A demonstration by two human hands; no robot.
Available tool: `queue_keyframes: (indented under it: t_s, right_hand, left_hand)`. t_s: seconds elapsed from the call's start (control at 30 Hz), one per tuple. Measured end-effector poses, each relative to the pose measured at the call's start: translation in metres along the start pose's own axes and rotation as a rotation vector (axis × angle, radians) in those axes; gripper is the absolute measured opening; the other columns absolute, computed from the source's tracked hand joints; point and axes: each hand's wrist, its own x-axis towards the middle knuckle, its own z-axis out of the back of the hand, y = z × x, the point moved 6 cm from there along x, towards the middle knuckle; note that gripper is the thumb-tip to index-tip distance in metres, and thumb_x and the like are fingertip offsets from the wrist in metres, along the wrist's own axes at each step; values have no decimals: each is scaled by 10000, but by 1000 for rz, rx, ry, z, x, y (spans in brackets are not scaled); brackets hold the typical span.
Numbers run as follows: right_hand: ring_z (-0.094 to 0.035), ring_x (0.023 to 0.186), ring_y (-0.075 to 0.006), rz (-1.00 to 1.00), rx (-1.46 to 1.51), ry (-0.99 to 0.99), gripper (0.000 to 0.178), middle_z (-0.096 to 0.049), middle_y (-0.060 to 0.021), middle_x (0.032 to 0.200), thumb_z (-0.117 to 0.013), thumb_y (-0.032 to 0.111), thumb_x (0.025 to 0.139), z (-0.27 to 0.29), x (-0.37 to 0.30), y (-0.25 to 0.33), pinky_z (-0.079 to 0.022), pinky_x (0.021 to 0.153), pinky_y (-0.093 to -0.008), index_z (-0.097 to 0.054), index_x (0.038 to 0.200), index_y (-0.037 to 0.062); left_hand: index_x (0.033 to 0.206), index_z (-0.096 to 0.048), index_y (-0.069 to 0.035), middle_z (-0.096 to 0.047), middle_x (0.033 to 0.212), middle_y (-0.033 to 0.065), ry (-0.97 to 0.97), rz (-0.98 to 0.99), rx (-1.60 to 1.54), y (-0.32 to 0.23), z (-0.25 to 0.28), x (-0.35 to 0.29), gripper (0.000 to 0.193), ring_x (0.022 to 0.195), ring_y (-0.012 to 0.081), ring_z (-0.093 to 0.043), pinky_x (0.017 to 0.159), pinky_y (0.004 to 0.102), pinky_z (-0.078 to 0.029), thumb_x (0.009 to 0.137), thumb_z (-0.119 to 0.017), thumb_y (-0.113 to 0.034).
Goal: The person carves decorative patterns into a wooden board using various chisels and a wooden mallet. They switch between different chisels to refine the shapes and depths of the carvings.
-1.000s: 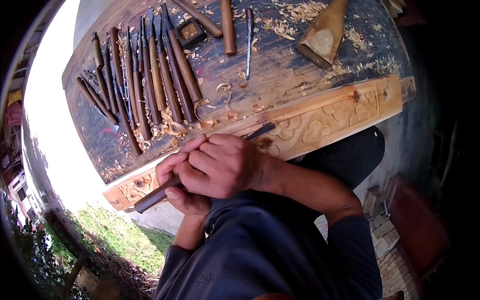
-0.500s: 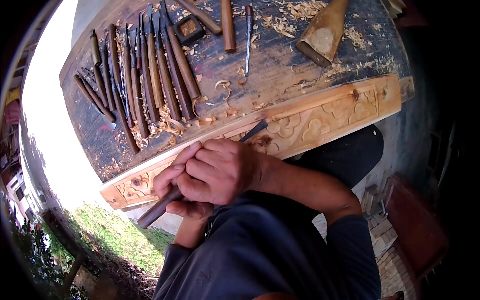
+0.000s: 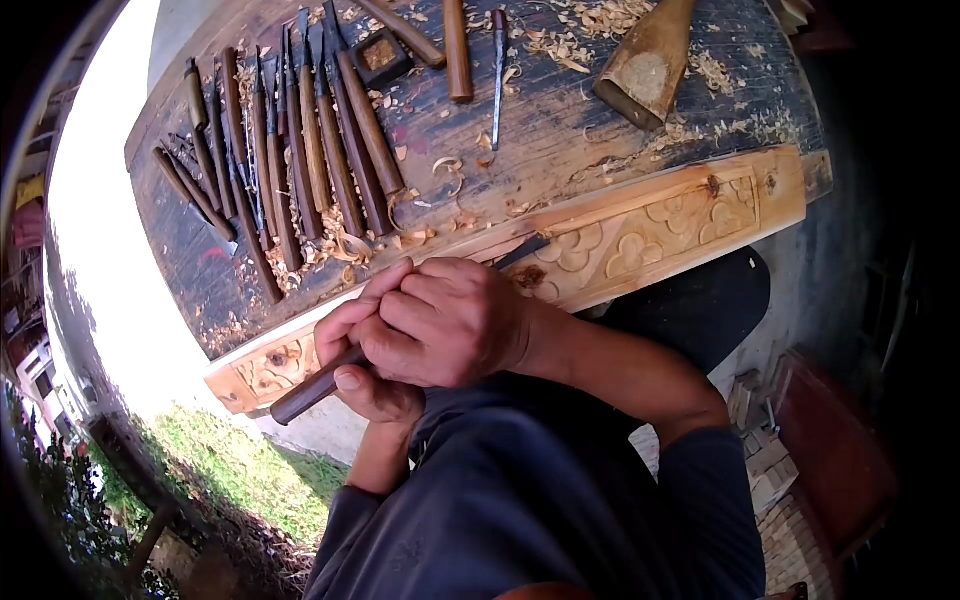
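Workbench of dark, scuffed wood (image 3: 540, 180) fills the upper half, its far edge cut off by the frame. Below it, the person's navy clothing (image 3: 480, 490) hides whatever lies beneath the lap. A long, pale wooden panel with clover-like relief carving (image 3: 680, 225) lies along the bench's near edge, both ends showing, its middle covered by the hands.

On the left of the bench lies a fanned row of slim carving tools with brown wooden handles (image 3: 315, 150); several overlap, so their exact number is hard to make out. One dark-handled chisel (image 3: 310, 390) slants across the panel, its handle end clear at lower left and its dark blade reaching the carving; whether the tip touches wood cannot be told. The right hand (image 3: 440, 320) is curled over its middle, concealing that stretch. The left hand (image 3: 385, 400), largely masked by the right, is closed about the handle, thumb visible.

A club-shaped, tan wooden mallet (image 3: 645, 80) runs out of the upper edge. Smaller still are a black square block with a hollow (image 3: 398, 68) and curled, pale shavings (image 3: 345, 250).
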Motion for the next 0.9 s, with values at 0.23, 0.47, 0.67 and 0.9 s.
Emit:
queue_keyframes:
  t_s: [0.23,0.47,0.67,0.9]
  right_hand:
    - [-599,601,-152,88,4,-82,215,-543,-13,697,-709,239,848,1,1,10,-468,550,-293,-560,769,105]
    - [-589,603,-150,70,33,-72,200,-539,-4,707,-726,228,831,1,-1,10,-476,550,-295,-593,817,80]
    - [-605,602,-147,55,10,-65,230,-547,-10,707,-706,255,875,0,1,6,-474,542,-297,-567,783,95]
    - [-598,620,-130,9,13,-27,119,-508,15,705,-714,168,823,-2,1,3,-489,563,-293,-642,864,82]
  left_hand:
    - [1375,-402,-35,-626,1363,449,39,-213,-90,-3,1,-11,754,1269,461,-668,1167,576,-471,1122,-255,-730]
    - [1377,-396,-36,-626,1364,445,5,-207,-10,-3,3,-13,767,1256,456,-680,1156,574,-487,1113,-258,-743]
    - [1346,-422,-38,-642,1337,440,-4,-165,-16,-2,1,-6,753,1253,461,-683,1150,573,-490,1114,-273,-738]
    - [1311,-443,-22,-649,1330,438,-13,-63,64,-6,0,0,761,1269,468,-672,1169,571,-464,1112,-295,-741]
